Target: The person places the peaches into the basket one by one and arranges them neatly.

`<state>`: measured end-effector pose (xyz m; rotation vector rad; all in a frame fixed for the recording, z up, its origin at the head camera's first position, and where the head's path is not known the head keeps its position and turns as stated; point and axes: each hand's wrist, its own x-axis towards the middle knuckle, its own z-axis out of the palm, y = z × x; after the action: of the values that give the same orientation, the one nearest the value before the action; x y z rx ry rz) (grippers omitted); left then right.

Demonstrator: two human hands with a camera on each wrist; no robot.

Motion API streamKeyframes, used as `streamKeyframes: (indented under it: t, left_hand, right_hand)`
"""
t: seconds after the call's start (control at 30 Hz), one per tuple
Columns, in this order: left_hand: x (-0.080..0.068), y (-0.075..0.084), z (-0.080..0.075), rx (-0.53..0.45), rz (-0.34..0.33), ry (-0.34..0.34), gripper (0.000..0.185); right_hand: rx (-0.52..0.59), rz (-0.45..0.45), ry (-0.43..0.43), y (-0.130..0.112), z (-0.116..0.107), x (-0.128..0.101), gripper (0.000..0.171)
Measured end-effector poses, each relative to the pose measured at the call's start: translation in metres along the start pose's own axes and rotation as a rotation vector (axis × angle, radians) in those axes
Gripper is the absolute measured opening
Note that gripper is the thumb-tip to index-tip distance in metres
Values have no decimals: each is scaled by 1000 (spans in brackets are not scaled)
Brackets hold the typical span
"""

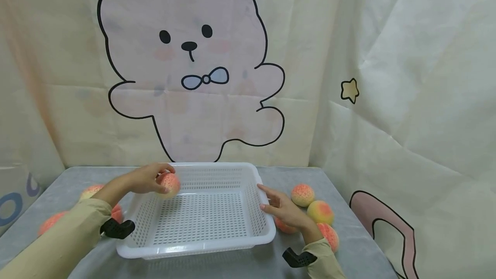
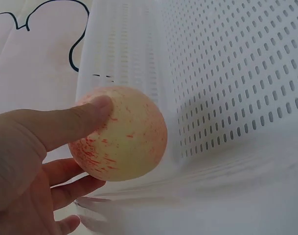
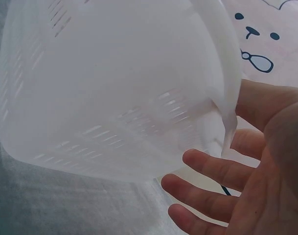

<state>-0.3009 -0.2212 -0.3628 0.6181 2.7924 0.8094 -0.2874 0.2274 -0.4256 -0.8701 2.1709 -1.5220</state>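
Observation:
My left hand (image 1: 149, 178) grips a pink-and-yellow peach (image 1: 169, 184) over the far left corner of the white perforated basket (image 1: 201, 249). In the left wrist view the thumb (image 2: 75, 120) presses on the peach (image 2: 124, 137) above the basket's holed floor (image 2: 237, 73). My right hand (image 1: 280, 209) is open, fingers straight, resting against the basket's right rim. The right wrist view shows its fingers (image 3: 212, 169) spread beside the basket's outer wall (image 3: 114, 98).
Three peaches lie right of the basket, one at the back (image 1: 302, 195), one in the middle (image 1: 320, 212), one nearest me (image 1: 329, 236); a fourth (image 1: 284, 227) is partly hidden under my right hand. More peaches (image 1: 50, 223) lie at the left. A rabbit-print curtain (image 1: 193, 55) backs the grey table (image 1: 240, 266).

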Motion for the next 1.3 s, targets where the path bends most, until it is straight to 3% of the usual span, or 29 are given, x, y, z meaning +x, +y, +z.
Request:
streamKeyframes:
  t: [0.37,0.73,1.0,1.3]
  left_hand:
    - [0,-1,2,20,-41,-48,58]
    - [0,2,3,153,-51,-67,43]
    - [0,3,2,105,-65,-76,43]
    - [-8,5,-5,63,-33,-53,45]
  right_hand:
    - [2,5,3,-1,2,-1,68]
    - [-3,0,1,-2,3,0,67]
    - [2,-5,-5,-2,2,-1,67]
    - [-6,4,-1,-2,2,-1,67]
